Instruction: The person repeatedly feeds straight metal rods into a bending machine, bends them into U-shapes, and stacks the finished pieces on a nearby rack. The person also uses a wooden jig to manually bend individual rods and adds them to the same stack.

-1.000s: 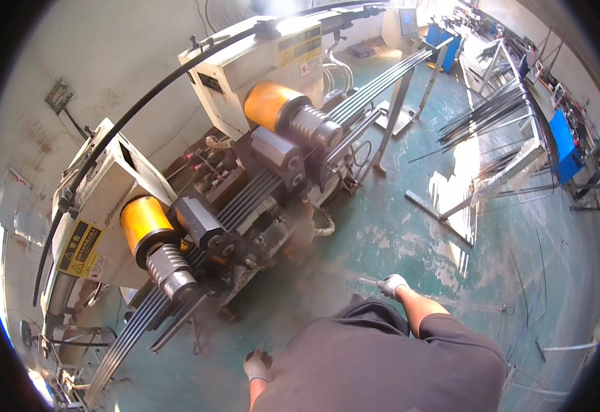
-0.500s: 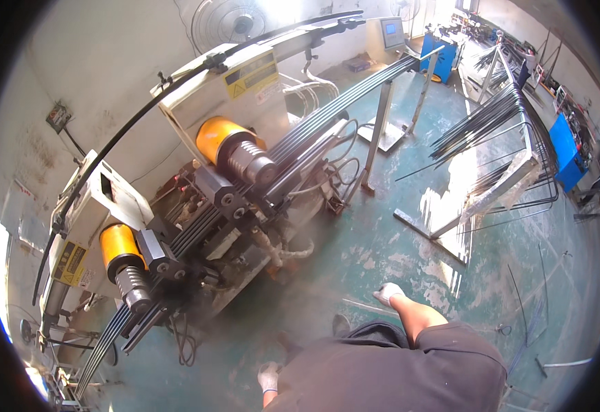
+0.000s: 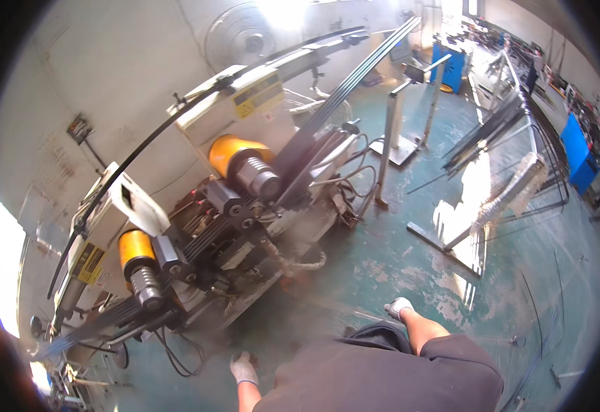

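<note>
My left hand (image 3: pixel 243 369), in a pale glove, hangs at the lower middle beside my dark shirt. Its fingers look spread, though slightly blurred, with nothing seen in them. My right hand (image 3: pixel 399 307), also gloved, hangs over the floor to the right; its fingers are loosely bent and appear to hold nothing. Neither hand touches the machine (image 3: pixel 234 206) on the left. Across that machine slants a bundle of long dark tubes (image 3: pixel 372 63), blurred in places. Two orange cylinders with ribbed metal ends, a nearer one (image 3: pixel 136 248) and a farther one (image 3: pixel 231 152), stand on it.
A metal rack (image 3: pixel 519 172) holding many thin rods stands at right, with its foot bar (image 3: pixel 444 250) on the green floor (image 3: pixel 375 275). Upright posts (image 3: pixel 390 141) rise behind the machine. Loose rods (image 3: pixel 533 312) lie at lower right. Cables (image 3: pixel 176 360) hang below the machine.
The tube bundle has shifted, its far end higher and its near end farther left. My left hand has moved left and up. The view has shifted slightly; my right hand stays at my side.
</note>
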### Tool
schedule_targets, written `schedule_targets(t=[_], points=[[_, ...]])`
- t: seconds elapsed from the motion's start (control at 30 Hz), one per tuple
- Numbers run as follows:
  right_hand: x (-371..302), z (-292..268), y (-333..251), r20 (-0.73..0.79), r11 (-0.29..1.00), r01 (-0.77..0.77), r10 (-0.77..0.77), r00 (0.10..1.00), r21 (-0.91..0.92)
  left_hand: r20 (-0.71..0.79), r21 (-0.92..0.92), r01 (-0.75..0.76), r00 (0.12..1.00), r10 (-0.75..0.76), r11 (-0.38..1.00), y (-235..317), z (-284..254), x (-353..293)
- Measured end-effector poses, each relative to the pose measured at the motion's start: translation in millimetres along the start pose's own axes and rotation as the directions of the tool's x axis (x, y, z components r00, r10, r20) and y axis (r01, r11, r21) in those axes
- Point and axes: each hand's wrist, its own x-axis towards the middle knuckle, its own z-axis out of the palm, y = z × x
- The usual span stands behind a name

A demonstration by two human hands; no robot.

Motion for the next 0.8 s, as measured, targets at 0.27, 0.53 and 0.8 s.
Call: schedule_targets(t=[0.27, 0.53, 0.8], points=[[16, -21, -126, -0.124, 0.926, 0.333, -0.315, 0.941, 0.177, -0.141, -0.149, -0.444, 0.894, 0.425, 0.884, 133, -93, 44], [-100, -82, -338, -0.311, 0.560, 0.737, -0.674, 0.671, 0.377, -0.381, -0.116, -0.839, 0.532, 0.756, 0.532, 356, -99, -62], [-117, -105, -487, -0.656, 0.038, 0.734, -0.419, 0.628, 0.678, -0.413, 0.315, -0.927, 0.061, 0.909, 0.206, 491, -122, -68]])
